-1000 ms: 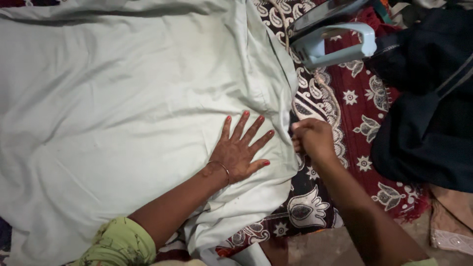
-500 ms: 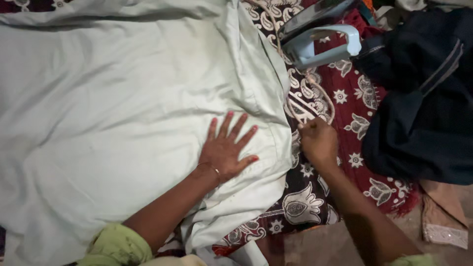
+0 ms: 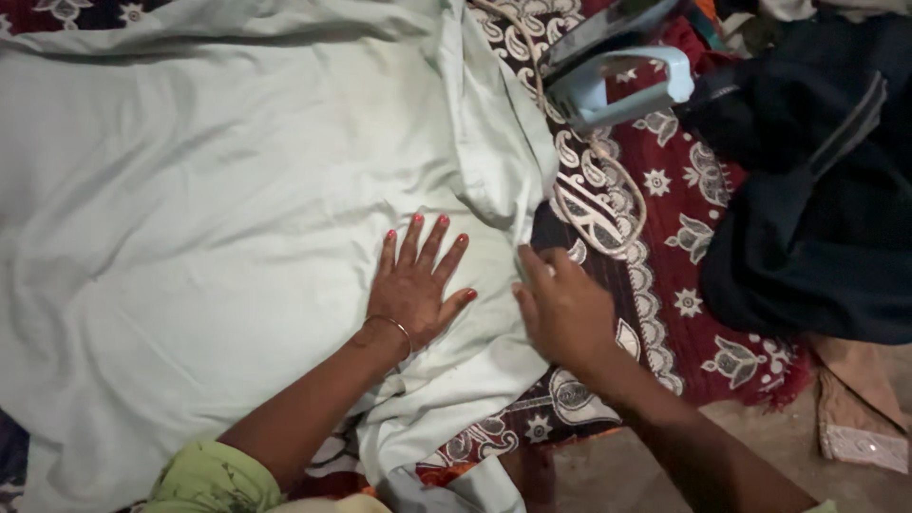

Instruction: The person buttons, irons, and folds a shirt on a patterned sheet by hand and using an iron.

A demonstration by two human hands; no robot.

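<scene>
On the patterned red rug (image 3: 665,275), a pale green cloth (image 3: 209,209) lies spread, wrinkled. Left hand (image 3: 413,285) rests flat on it near its right edge, fingers (image 3: 418,237) splayed, gripping nothing. Right hand (image 3: 560,309) lies flat at the cloth's edge, fingers released, partly on the rug. Light blue iron (image 3: 617,76) with its cord (image 3: 608,180) sits beyond, beside dark clothes (image 3: 807,209).

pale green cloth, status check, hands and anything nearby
Left hand flat, fingers spread on the pale green cloth. Right hand open at the cloth's right edge. Light blue iron and cord on the patterned red mat, apart from the cloth.
</scene>
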